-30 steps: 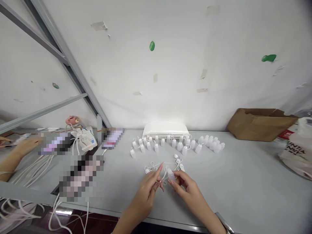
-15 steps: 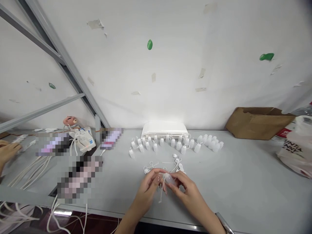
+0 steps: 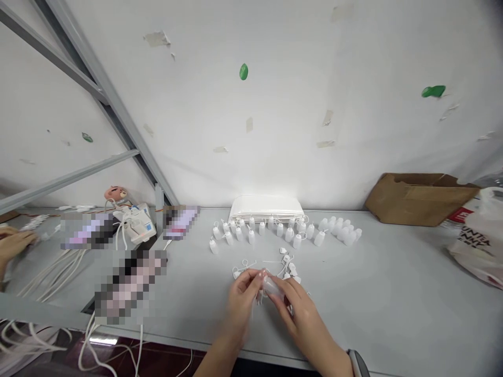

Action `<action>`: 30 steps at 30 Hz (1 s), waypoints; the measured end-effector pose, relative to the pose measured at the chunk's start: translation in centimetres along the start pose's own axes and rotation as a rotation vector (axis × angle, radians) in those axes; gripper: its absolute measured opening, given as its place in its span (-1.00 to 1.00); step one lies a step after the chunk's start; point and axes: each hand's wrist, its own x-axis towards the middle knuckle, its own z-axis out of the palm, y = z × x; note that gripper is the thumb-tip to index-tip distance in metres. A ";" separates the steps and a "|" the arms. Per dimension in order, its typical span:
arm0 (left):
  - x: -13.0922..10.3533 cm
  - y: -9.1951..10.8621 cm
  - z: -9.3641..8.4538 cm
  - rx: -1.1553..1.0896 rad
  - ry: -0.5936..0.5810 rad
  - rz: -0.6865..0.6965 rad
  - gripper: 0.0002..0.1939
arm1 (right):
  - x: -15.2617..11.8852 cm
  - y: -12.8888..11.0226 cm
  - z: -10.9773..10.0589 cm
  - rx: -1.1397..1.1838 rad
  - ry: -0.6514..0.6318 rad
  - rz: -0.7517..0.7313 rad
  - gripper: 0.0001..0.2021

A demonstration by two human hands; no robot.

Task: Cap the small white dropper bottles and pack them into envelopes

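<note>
Near the table's front edge, my right hand (image 3: 301, 309) is wrapped round a small translucent bottle (image 3: 272, 286), which lies tilted toward the left. The fingers of my left hand (image 3: 243, 293) pinch a white cap at the bottle's mouth; the fingertips partly hide it, and a thin white strap hangs below. Just beyond my hands lie loose white caps with straps (image 3: 290, 267). Several capped bottles (image 3: 251, 237) stand upright farther back. To their right is a cluster of bottles without caps (image 3: 341, 229).
A white stack (image 3: 265, 208) lies against the wall. At the right are a brown box (image 3: 420, 199) and a plastic bag (image 3: 477, 241). Blurred-out phones, cables (image 3: 55, 277) and a power strip (image 3: 137, 224) lie left. Another person's hand (image 3: 15, 243) is at the far left.
The bottle and cap are turned, and my left fingers have moved up onto the cap. The hanging strap has swung and is less visible. The view has shifted slightly.
</note>
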 end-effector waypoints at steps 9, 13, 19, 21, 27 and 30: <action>-0.1 0.6 0.2 -0.173 -0.080 -0.134 -0.74 | -0.5 0.0 0.3 -0.066 0.139 -0.123 -0.71; -0.5 0.9 0.3 -0.179 -0.117 -0.163 -0.73 | -0.6 0.0 0.5 -0.095 0.189 -0.182 -0.67; -1.1 1.3 0.3 -0.203 -0.024 -0.152 -0.73 | -0.4 -0.2 0.8 -0.074 0.223 -0.210 -0.64; -1.3 1.4 0.3 -0.246 0.005 -0.201 -0.74 | -0.4 -0.1 0.9 -0.089 0.224 -0.218 -0.60; -1.6 1.7 0.4 -0.379 0.092 -0.306 -0.79 | -0.6 0.4 1.0 -0.119 0.213 -0.240 -0.50; -1.6 1.4 0.4 -0.334 0.079 -0.251 -0.78 | -0.6 0.2 1.0 -0.108 0.223 -0.241 -0.51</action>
